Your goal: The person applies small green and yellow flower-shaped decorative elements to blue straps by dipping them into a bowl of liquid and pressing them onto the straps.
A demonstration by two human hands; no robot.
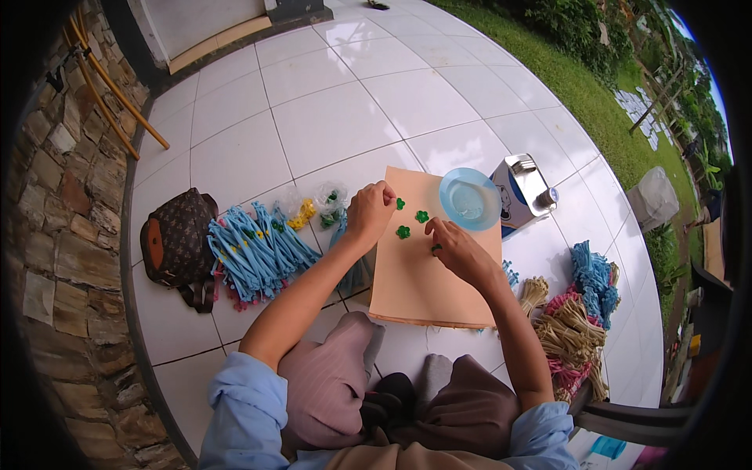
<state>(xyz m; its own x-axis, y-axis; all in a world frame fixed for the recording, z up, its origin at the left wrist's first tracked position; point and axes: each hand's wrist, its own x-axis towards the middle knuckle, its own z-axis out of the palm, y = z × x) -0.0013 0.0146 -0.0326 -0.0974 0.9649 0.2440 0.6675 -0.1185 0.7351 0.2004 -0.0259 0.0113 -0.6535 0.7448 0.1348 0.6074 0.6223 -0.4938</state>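
The left hand pinches a shiny green flower; the right hand curls over another green flower, and I cannot tell how tightly. Between them, two bumpy flowers lie on flat tan board, over smooth white tiles. Past the right hand sit a round blue dish and a picture-printed tin
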